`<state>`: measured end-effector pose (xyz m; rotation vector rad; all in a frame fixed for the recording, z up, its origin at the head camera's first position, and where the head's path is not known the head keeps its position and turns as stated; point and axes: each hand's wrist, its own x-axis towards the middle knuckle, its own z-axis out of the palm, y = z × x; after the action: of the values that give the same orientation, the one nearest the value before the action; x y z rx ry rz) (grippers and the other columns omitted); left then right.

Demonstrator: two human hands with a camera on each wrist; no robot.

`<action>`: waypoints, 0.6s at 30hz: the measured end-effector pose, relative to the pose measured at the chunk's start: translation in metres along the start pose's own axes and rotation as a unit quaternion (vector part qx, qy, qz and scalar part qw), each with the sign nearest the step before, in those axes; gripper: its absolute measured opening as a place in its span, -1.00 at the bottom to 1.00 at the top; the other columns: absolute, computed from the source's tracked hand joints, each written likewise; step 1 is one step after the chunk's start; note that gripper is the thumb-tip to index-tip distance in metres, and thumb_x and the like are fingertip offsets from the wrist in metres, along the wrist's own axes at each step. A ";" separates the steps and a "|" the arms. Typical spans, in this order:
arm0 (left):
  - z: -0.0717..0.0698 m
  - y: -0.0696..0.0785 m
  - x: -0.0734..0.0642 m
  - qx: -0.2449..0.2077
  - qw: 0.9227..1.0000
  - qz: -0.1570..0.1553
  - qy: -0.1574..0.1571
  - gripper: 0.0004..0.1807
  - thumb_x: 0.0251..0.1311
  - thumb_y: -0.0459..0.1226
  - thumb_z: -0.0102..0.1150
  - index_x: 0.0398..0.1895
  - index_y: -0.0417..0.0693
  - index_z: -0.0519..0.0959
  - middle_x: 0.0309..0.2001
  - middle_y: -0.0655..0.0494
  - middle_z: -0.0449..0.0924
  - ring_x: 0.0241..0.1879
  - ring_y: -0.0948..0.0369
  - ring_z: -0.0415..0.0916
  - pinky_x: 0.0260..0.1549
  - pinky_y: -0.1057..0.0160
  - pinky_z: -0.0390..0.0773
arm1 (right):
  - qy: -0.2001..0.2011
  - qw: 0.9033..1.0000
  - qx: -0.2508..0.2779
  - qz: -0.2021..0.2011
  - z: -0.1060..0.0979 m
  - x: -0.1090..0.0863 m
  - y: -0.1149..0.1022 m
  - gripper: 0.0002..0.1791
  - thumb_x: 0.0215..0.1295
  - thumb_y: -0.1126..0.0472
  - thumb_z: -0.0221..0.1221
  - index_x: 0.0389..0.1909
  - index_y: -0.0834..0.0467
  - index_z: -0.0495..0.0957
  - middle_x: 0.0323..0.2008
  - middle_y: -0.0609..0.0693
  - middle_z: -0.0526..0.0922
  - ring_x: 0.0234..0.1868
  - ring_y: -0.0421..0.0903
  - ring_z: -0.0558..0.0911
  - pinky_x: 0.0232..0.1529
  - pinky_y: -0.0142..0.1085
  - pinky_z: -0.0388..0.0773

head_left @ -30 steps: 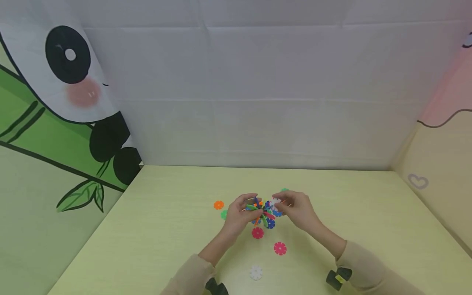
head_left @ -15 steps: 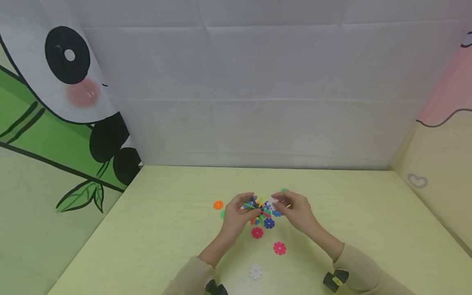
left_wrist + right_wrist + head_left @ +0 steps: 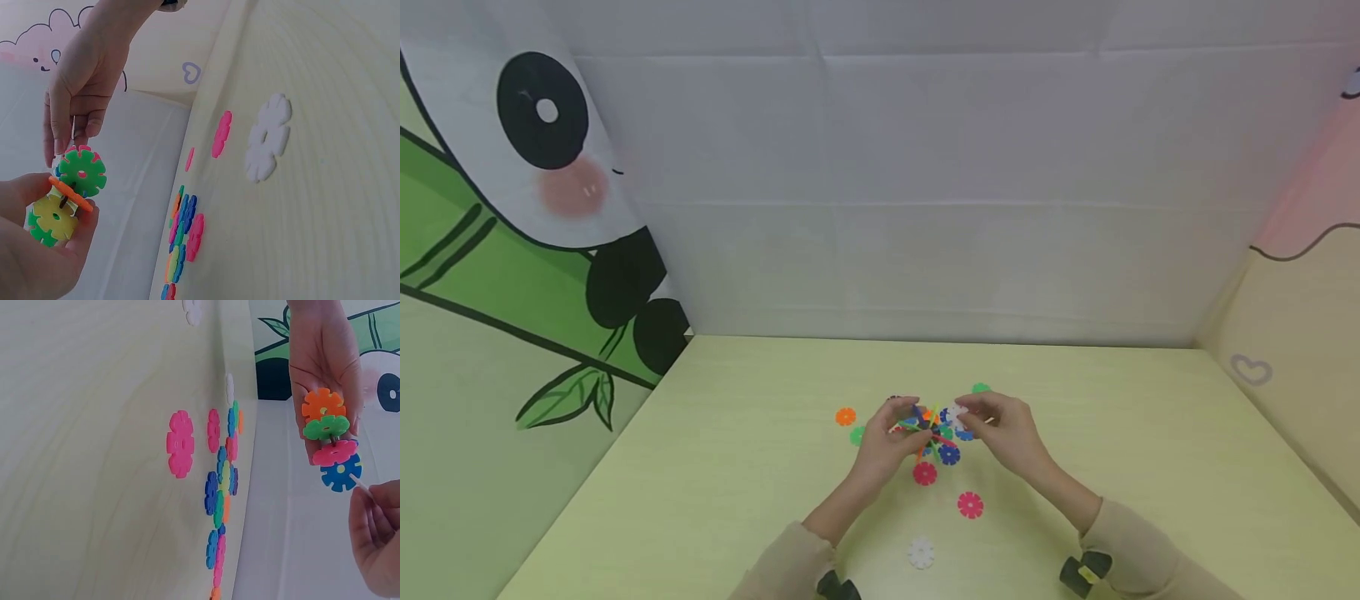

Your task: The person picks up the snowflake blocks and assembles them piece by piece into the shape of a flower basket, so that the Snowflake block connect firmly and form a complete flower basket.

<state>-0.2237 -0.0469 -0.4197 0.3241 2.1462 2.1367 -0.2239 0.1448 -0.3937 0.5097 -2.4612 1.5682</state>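
Above the table, my left hand holds a cluster of snowflake discs slotted together, with orange, green, pink and blue notched pieces sticking out at angles. In the left wrist view, green, orange and yellow discs of this cluster show between the thumb and fingers. My right hand pinches a white snowflake disc edge-on between thumb and fingertips. In the right wrist view, the white disc's edge meets the rim of the cluster's blue disc; whether it sits in a notch is too small to tell.
Loose discs lie beneath and around the hands, many bunched below the cluster. Nearer are two pink discs and a white disc. An orange disc lies left, a green disc behind. A pale curtain hangs behind the table.
The cluster has tilted slightly in my left hand. My right hand stays almost in place, still pinching the white disc beside it. The loose discs on the table have not moved.
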 end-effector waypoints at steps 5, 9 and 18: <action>0.001 0.000 -0.001 0.010 1.000 0.004 0.001 -0.51 0.08 -0.38 0.20 0.11 -0.16 0.35 0.03 -0.14 0.42 -0.20 0.06 0.57 -0.22 0.27 0.58 | -0.001 1.000 0.012 0.016 0.002 -0.002 0.000 -0.75 0.12 0.34 0.21 -0.15 0.33 0.57 -0.34 0.12 0.64 -0.50 -0.23 0.61 -0.43 -0.25 0.61; 0.003 0.000 -0.001 0.012 1.000 0.010 0.022 -0.54 0.05 -0.38 0.23 0.06 -0.18 0.40 0.00 -0.16 0.45 -0.16 0.05 0.54 -0.24 0.30 0.58 | 0.003 0.999 0.024 0.031 0.007 -0.005 -0.001 -0.71 0.08 0.34 0.24 -0.14 0.31 0.56 -0.36 0.10 0.63 -0.48 -0.15 0.62 -0.44 -0.30 0.61; -0.001 -0.002 -0.002 0.012 0.996 0.011 0.083 -0.55 -0.04 -0.44 0.28 -0.01 -0.20 0.42 -0.05 -0.13 0.46 -0.28 0.07 0.58 -0.32 0.29 0.60 | 0.047 0.999 -0.003 -0.017 0.003 -0.009 -0.010 -0.75 0.05 0.45 0.22 -0.19 0.31 0.58 -0.42 0.08 0.60 -0.49 -0.13 0.60 -0.53 -0.38 0.58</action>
<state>-0.2225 -0.0479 -0.4217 0.1788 2.2669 2.2232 -0.2113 0.1401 -0.3890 0.4646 -2.3742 1.5353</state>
